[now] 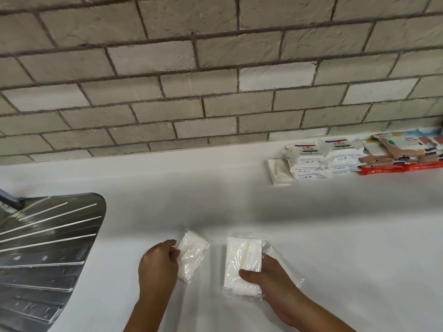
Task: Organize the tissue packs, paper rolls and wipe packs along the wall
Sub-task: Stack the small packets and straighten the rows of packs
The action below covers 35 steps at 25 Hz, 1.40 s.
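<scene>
Two white tissue packs in clear wrap are at the front of the white counter (335, 224). My left hand (158, 264) grips the smaller tissue pack (193, 254) by its left edge. The larger tissue pack (243, 262) is held by my right hand (271, 281), thumb on top near its lower edge. Against the brick wall (215, 80) at the far right lie stacked white wipe packs (309, 159), (342, 152), a plain white tissue pack (279, 171) and a pile of colourful packs (402, 149).
A steel sink drainboard (48, 248) fills the left side, its edge near my left hand. A red flat pack (398, 168) lies under the colourful pile at the right.
</scene>
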{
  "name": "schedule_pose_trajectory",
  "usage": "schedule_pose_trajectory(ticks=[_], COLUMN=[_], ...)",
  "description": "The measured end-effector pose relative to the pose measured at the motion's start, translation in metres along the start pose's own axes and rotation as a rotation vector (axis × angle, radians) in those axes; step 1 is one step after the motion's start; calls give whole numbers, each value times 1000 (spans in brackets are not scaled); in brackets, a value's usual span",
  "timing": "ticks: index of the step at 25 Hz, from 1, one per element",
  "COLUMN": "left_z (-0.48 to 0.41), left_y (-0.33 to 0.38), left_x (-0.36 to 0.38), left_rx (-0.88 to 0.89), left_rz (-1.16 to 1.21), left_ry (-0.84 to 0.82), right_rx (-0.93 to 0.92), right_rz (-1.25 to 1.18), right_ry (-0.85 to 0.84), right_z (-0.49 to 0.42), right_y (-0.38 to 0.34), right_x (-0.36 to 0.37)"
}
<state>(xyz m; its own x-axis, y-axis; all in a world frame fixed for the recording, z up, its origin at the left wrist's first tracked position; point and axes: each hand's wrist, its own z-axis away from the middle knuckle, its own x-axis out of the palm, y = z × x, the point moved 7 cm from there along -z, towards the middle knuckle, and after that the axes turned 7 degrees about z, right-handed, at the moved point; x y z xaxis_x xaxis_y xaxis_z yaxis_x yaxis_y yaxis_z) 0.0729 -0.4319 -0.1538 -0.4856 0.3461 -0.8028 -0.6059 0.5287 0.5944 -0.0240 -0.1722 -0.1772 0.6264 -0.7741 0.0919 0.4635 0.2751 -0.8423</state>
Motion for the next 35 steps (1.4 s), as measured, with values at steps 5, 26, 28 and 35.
schedule_pose_trajectory(ticks=[5, 26, 28, 35], left_z=[-1, 48, 44, 37], left_y=[-1, 97, 101, 126], left_x=[2, 26, 29, 46], left_rx=[-45, -250, -247, -264], left_rz=[45, 873, 822, 776], left_ry=[-52, -281, -188, -328], right_rx=[6, 18, 58, 38], right_rz=[1, -294, -306, -270], right_ry=[6, -97, -140, -138], right_z=[1, -14, -15, -26], right_y=[0, -36, -38, -56], right_x=[0, 5, 9, 13])
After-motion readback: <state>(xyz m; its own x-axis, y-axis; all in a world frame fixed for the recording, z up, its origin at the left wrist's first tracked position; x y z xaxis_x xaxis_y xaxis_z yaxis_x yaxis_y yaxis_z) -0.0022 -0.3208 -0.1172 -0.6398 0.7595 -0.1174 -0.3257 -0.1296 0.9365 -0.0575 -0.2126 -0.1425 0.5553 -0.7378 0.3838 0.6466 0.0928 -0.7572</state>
